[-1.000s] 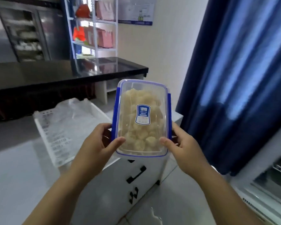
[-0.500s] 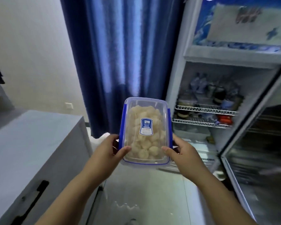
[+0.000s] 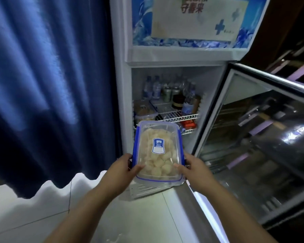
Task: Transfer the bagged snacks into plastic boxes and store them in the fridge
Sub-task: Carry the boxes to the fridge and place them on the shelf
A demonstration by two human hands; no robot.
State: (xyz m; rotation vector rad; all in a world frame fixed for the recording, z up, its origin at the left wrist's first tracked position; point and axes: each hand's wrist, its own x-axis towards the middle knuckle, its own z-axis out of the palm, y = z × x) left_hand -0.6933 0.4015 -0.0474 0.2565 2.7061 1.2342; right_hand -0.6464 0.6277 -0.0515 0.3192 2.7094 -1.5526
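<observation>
I hold a clear plastic box (image 3: 158,151) with a blue-rimmed lid and blue side clips, filled with pale round snacks. My left hand (image 3: 122,170) grips its left side, my right hand (image 3: 194,168) grips its right side, thumbs on the lid. The box hangs level in front of the open fridge (image 3: 123,102), below its wire shelf (image 3: 180,117). Another lidded box (image 3: 144,109) with brownish contents sits on that shelf at the left.
Bottles and cans (image 3: 167,90) crowd the back of the shelf. The glass fridge door (image 3: 256,137) stands swung open on the right. A dark blue curtain (image 3: 47,85) hangs on the left. Pale floor tiles (image 3: 42,213) lie below.
The view has swung from the white cabinet and basket to the open fridge, and I have come closer to it. Both hands keep the same hold on the box.
</observation>
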